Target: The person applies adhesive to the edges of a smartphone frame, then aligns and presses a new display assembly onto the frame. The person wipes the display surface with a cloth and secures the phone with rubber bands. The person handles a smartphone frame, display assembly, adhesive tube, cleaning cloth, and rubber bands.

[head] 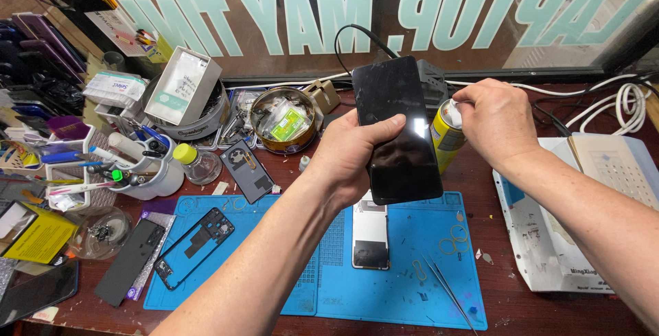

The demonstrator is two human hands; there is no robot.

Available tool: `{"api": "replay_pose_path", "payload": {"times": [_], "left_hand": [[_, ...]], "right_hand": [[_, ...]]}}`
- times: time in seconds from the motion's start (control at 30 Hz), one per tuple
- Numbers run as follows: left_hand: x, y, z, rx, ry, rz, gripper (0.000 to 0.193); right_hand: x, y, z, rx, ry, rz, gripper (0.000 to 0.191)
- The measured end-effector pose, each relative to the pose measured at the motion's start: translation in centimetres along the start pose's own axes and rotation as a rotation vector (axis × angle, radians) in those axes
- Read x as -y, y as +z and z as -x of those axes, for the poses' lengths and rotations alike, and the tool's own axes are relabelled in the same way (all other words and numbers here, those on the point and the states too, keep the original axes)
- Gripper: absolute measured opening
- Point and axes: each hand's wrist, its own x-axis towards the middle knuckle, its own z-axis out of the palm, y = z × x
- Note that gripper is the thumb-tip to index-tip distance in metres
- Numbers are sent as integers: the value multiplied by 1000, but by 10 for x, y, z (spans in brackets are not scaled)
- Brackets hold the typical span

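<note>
My left hand [350, 161] holds a black phone screen panel [397, 130] upright above the blue work mat [405, 288], thumb across its glossy face. To its right, my right hand [498, 123] grips the top of a yellow spray can [446, 140], which sits partly hidden behind the panel. On the mat below lies a white phone part [371, 233] with a dark lower end. A dark phone frame [194, 247] rests on the mat's left side.
Tweezers [449, 291] lie on the mat's right part. A round tin of small parts [283, 122], a tool cup [147, 168], a small bottle with a yellow cap [195, 163] and a white box [182, 87] crowd the back left. A white machine [549, 240] stands right.
</note>
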Motion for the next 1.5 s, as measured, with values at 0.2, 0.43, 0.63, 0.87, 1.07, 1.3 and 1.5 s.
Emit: {"api": "replay_pose_path", "payload": {"times": [0.2, 0.43, 0.63, 0.87, 1.07, 1.3, 1.5], "left_hand": [[-3, -9, -3, 100, -48, 129, 26], [-3, -27, -14, 161, -264, 208, 31], [2, -28, -25, 219, -308, 218, 32], [-5, -40, -34, 187, -331, 303, 32], [6, -31, -30, 199, -368, 211, 31], [3, -36, -28, 153, -349, 298, 30], [15, -33, -21, 233, -406, 137, 29]], "right_hand": [[5, -3, -2, 7, 10, -9, 11], [36, -51, -32, 15, 145, -405, 16], [65, -64, -47, 206, 58, -608, 17], [104, -86, 11, 326, 96, -706, 15], [57, -62, -44, 160, 29, -547, 14], [79, -60, 10, 211, 36, -669, 13], [61, -57, -27, 125, 75, -579, 14]]}}
